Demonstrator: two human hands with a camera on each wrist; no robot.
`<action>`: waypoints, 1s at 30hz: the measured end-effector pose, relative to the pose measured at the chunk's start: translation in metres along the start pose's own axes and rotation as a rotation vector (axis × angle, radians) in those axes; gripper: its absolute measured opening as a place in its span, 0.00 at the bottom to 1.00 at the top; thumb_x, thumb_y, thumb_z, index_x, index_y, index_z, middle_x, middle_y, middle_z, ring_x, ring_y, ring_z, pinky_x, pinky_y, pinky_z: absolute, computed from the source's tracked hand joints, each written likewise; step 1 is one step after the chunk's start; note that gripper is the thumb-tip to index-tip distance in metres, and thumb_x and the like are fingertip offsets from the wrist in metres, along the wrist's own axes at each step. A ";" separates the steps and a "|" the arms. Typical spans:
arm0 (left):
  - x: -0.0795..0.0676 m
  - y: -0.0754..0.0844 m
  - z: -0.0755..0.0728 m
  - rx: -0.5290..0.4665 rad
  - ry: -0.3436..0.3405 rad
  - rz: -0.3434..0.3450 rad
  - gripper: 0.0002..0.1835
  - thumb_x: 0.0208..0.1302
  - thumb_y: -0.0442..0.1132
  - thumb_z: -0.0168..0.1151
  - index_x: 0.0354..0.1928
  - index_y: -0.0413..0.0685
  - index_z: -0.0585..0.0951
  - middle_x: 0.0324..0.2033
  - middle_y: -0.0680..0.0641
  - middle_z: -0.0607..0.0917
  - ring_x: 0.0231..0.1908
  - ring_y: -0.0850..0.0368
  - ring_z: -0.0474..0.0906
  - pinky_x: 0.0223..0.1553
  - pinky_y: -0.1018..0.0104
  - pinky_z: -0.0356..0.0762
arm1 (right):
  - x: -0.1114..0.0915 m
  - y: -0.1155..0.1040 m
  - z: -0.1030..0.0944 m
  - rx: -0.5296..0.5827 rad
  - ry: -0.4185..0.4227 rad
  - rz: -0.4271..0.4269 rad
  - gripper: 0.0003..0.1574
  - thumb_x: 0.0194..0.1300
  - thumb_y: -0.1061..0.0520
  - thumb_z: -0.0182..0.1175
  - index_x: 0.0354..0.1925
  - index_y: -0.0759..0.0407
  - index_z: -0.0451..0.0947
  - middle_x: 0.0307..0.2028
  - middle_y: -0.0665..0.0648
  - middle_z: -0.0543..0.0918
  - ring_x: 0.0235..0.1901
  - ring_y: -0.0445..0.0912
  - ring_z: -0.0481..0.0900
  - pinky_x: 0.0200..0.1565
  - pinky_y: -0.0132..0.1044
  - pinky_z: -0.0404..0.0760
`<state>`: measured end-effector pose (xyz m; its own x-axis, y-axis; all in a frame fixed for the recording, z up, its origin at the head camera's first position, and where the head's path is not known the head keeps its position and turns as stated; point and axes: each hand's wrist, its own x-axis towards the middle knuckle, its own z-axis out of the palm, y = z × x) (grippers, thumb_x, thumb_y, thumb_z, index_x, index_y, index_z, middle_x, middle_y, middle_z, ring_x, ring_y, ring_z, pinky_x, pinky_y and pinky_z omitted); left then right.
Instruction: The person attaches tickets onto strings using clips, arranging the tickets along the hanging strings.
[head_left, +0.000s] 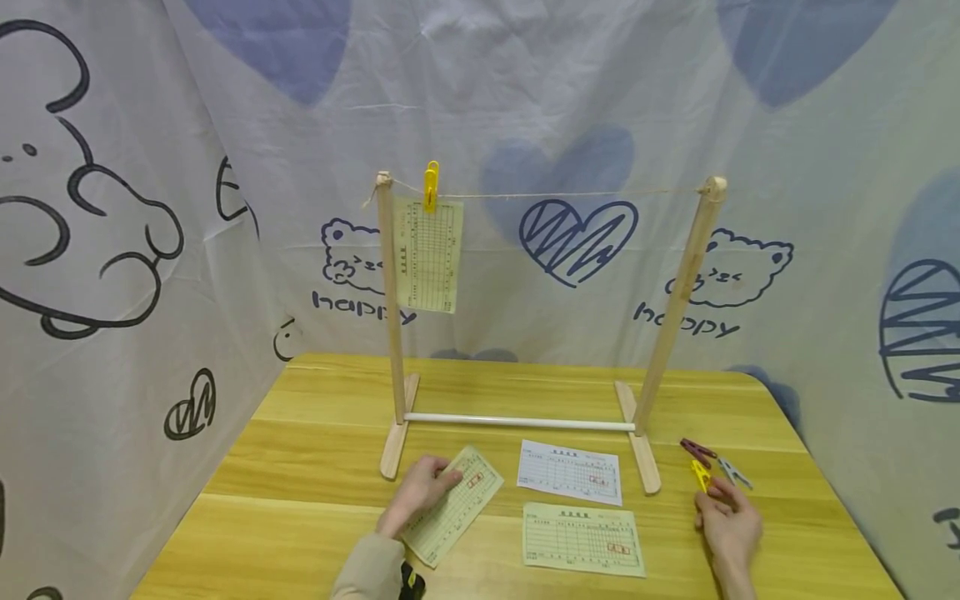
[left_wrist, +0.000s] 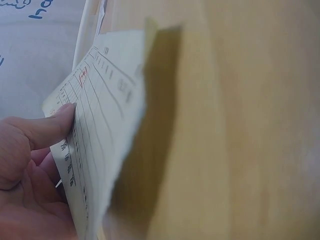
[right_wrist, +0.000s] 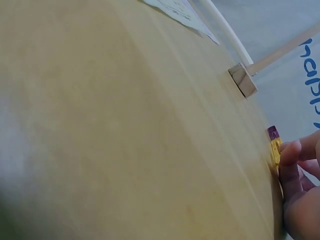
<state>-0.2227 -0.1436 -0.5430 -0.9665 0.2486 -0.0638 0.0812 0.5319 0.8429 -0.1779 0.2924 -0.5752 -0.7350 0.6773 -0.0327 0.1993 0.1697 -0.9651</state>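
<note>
My left hand [head_left: 426, 492] pinches a pale yellow printed form [head_left: 457, 510] by its long edge, thumb on the printed face. In the left wrist view the form [left_wrist: 105, 95] tilts up off the table and casts a shadow. At the right, my right hand [head_left: 727, 527] pinches the near end of a yellow clothespin [head_left: 701, 475] between thumb and finger, low over the table. Beside it lie a dark red clothespin [head_left: 698, 452] and a grey clothespin [head_left: 735, 473]. Another yellow clothespin [head_left: 431, 187] clips a yellow form [head_left: 429, 258] to the string [head_left: 555, 196].
The string runs between two wooden posts [head_left: 678, 304] joined low down by a white rod [head_left: 517, 422]. A white form [head_left: 570, 472] and another yellow form [head_left: 583, 539] lie flat between my hands. A printed cloth [head_left: 465, 100] hangs behind the wooden table [head_left: 247, 508].
</note>
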 end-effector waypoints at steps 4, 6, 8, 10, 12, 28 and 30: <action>0.000 0.000 -0.001 -0.004 -0.006 0.007 0.12 0.72 0.39 0.59 0.37 0.36 0.86 0.22 0.46 0.84 0.19 0.62 0.74 0.19 0.72 0.71 | 0.001 -0.001 0.000 -0.066 -0.003 -0.030 0.27 0.61 0.68 0.60 0.59 0.72 0.75 0.21 0.31 0.73 0.13 0.32 0.73 0.14 0.29 0.75; 0.000 0.000 -0.001 -0.003 -0.008 0.011 0.12 0.73 0.39 0.59 0.37 0.36 0.86 0.22 0.46 0.84 0.19 0.62 0.74 0.19 0.72 0.72 | 0.001 -0.002 0.001 -0.103 0.002 -0.042 0.27 0.60 0.67 0.59 0.59 0.72 0.75 0.18 0.30 0.73 0.10 0.33 0.72 0.12 0.29 0.73; 0.000 0.000 -0.001 -0.004 -0.009 0.011 0.12 0.73 0.39 0.59 0.37 0.37 0.86 0.22 0.46 0.84 0.19 0.62 0.74 0.19 0.71 0.71 | 0.001 -0.003 0.001 -0.128 0.005 -0.042 0.27 0.60 0.66 0.60 0.59 0.71 0.76 0.17 0.31 0.74 0.08 0.34 0.72 0.11 0.29 0.73; -0.001 0.000 -0.001 -0.005 -0.009 0.010 0.12 0.73 0.39 0.59 0.37 0.37 0.86 0.22 0.46 0.84 0.19 0.62 0.74 0.19 0.71 0.71 | 0.001 -0.005 0.002 -0.140 -0.002 -0.037 0.28 0.60 0.64 0.61 0.59 0.73 0.75 0.17 0.35 0.75 0.08 0.35 0.72 0.11 0.30 0.72; -0.001 0.000 -0.001 -0.007 -0.007 0.007 0.12 0.73 0.39 0.59 0.37 0.37 0.86 0.22 0.46 0.84 0.20 0.62 0.74 0.19 0.71 0.71 | 0.002 -0.007 0.002 -0.163 -0.002 -0.024 0.29 0.61 0.62 0.63 0.59 0.73 0.75 0.18 0.39 0.77 0.08 0.36 0.72 0.11 0.31 0.72; -0.001 0.000 -0.001 -0.007 -0.004 0.005 0.12 0.73 0.38 0.59 0.38 0.36 0.86 0.23 0.46 0.84 0.20 0.62 0.75 0.19 0.71 0.72 | 0.005 -0.008 0.003 -0.355 0.012 -0.127 0.23 0.55 0.59 0.71 0.47 0.71 0.83 0.23 0.53 0.79 0.21 0.35 0.68 0.25 0.29 0.65; -0.001 0.000 -0.001 -0.007 -0.005 0.001 0.12 0.73 0.38 0.59 0.39 0.36 0.86 0.23 0.46 0.84 0.20 0.62 0.75 0.20 0.71 0.72 | 0.005 -0.008 0.003 -0.356 -0.006 -0.138 0.23 0.54 0.59 0.71 0.47 0.70 0.84 0.24 0.51 0.79 0.22 0.33 0.67 0.25 0.28 0.65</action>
<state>-0.2218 -0.1446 -0.5424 -0.9651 0.2534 -0.0655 0.0805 0.5256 0.8469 -0.1851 0.2926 -0.5687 -0.7744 0.6264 0.0888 0.3098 0.4978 -0.8101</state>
